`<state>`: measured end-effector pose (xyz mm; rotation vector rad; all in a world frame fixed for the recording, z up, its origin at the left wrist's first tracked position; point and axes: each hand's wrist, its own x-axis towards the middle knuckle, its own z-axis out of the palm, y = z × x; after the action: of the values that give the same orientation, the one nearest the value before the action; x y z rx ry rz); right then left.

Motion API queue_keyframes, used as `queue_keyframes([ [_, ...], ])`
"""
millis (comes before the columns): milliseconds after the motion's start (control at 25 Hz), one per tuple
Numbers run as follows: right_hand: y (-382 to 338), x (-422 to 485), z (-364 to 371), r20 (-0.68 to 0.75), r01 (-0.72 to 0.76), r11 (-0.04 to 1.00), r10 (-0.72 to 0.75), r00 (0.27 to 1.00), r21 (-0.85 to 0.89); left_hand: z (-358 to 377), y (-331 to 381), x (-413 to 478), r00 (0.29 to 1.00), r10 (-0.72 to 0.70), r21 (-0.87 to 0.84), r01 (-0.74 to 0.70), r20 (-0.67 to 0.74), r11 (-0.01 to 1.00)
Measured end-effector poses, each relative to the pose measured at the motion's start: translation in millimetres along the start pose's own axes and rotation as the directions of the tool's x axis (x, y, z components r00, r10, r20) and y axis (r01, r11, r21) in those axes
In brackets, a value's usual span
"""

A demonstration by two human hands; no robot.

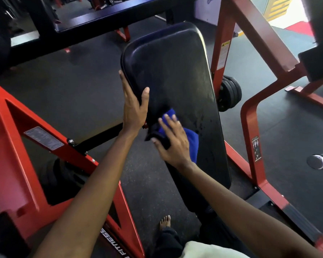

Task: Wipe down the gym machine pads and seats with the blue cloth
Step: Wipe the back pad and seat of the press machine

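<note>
A long black back pad (175, 75) slopes away from me in the middle of the head view. The pad shows damp streaks near its right side. My left hand (133, 107) holds its left edge, thumb over the front face and fingers straight along the side. My right hand (172, 140) lies flat with spread fingers on the blue cloth (191, 140) and presses it against the pad's lower left part. The cloth is bunched, mostly hidden under the hand.
Red machine frame beams stand at left (17, 146) and right (250, 118). Black weight plates (229, 94) hang behind the pad on the right. A chrome bar end (318, 162) juts in at far right. Dark rubber flooring (73, 81) surrounds the machine. My bare foot (165, 221) is below.
</note>
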<state>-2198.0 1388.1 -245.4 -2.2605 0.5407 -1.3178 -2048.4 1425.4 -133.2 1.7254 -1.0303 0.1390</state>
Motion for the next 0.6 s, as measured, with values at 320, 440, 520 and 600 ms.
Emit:
queue_keyframes([
  [320, 47, 0, -20, -0.153, -0.258, 0.965, 0.263, 0.953, 0.048, -4, 4, -2, 0.999, -0.022, -0.008, 0.022, 0.031, 1.0],
  [440, 19, -1, -7, -0.168, -0.308, 0.951, 0.308, 0.936, 0.028, 2, 5, -4, 1.0, -0.007, -0.013, 0.007, -0.023, 1.0],
  [520, 21, -17, -6, -0.056, -0.13, 0.99, 0.127, 0.99, -0.051, 2, 3, -3, 1.0, -0.006, -0.02, 0.006, -0.011, 1.0],
  [600, 29, -38, -8, 0.051, 0.029, 0.995, -0.024, 0.998, -0.092, 1, -1, -3, 1.0, 0.007, -0.019, -0.007, 0.003, 1.0],
])
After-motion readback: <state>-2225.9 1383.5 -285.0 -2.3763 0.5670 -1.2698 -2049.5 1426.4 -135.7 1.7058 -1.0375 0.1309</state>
